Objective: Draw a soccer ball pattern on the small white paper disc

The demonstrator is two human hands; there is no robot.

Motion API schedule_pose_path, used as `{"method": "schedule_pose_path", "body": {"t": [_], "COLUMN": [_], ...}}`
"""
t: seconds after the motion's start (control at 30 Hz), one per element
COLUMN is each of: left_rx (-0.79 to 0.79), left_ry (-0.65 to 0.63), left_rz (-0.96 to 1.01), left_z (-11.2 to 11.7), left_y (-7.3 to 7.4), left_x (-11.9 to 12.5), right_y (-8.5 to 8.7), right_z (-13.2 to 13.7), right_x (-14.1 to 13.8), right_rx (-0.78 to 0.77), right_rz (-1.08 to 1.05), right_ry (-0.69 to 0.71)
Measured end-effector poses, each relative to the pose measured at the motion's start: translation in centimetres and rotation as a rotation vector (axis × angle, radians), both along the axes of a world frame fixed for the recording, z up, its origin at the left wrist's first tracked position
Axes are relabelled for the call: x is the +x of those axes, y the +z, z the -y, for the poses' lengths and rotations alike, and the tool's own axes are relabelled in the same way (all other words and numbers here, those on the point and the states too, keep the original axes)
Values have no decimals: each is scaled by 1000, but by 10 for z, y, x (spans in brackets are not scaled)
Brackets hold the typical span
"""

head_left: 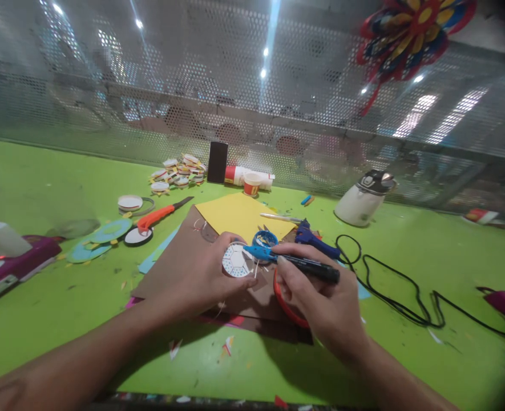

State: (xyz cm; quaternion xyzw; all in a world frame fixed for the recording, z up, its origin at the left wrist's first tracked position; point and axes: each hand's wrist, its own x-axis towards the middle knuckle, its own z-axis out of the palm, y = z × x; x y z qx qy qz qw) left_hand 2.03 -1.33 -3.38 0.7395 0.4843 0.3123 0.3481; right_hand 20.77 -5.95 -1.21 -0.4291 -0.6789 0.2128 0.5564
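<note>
My left hand point(218, 274) is closed around the edge of a small white paper disc point(236, 260), marked with dark lines and blue dots. In my right hand point(320, 291) is a black-and-blue marker point(303, 265), its blue end over the disc's right edge. Whether the tip touches the disc I cannot tell. Just behind the marker sits a round blue container point(265, 240) with scraps in it. A red loop point(287, 308), partly hidden by my right hand, lies on the brown sheet point(170, 260) below. Yellow paper point(230, 212) lies on the sheet's far part.
Left are an orange-handled cutter point(158, 217), pale-blue rings point(110, 231) and a purple box point(15, 265). Farther back are several small discs point(179, 171), a phone point(217, 162) and a paper cup point(251, 184). Right are a blue glue gun point(314, 240), black cord point(406, 302) and white jug point(361, 200).
</note>
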Motion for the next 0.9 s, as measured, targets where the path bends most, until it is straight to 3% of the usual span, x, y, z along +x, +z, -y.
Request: {"method": "schedule_pose_path", "body": {"t": [0.2,0.33,0.53,0.9], "left_rx": [-71,-118,-57,-18], "left_ry": [12,-10,13,12], "left_rz": [44,48,3,-11], "left_z": [2,3,3,3], "left_y": [4,1,1,-3], "left_x": [3,1,1,1], "right_y": [-11,-9,-1,1], "right_z": [-4,-3,-2,-1], "right_x": [-1,-2,-5,-5], "right_rx": [45,99,199,215], "right_rz": [1,30,125,144], "right_ry": [-16,-17,-6,-18]}}
